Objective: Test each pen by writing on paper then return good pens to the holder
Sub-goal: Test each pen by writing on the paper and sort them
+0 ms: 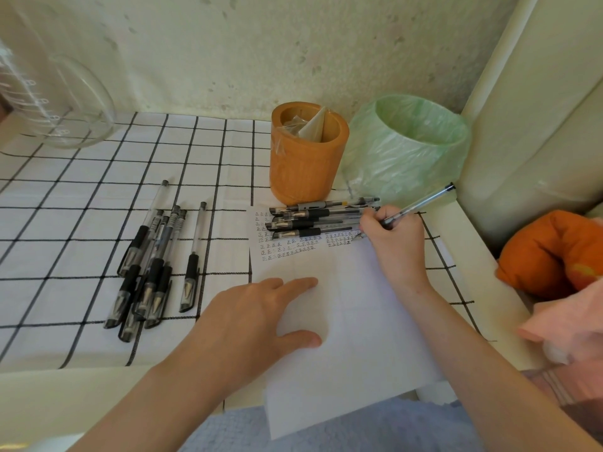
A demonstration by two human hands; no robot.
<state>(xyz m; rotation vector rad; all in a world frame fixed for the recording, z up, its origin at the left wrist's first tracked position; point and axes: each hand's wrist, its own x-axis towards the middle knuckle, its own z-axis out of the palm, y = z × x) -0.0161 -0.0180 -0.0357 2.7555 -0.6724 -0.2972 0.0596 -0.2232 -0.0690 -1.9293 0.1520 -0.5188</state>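
Observation:
My right hand (390, 238) grips a clear-barrelled pen (421, 203) with its tip down on the white paper (346, 305), beside rows of small written marks (290, 251). My left hand (257, 318) lies flat on the paper's left part, fingers spread. A row of several black pens (316, 216) lies across the top of the paper. A second bunch of several pens (153, 262) lies on the checked cloth to the left. The orange pen holder (306, 158) stands behind the paper with crumpled plastic wrap inside.
A bin lined with a green bag (408, 148) stands right of the holder. A glass measuring jug (49, 102) sits at the back left. An orange cushion (554, 252) and pink cloth (574, 327) lie off the table's right edge. The paper overhangs the front edge.

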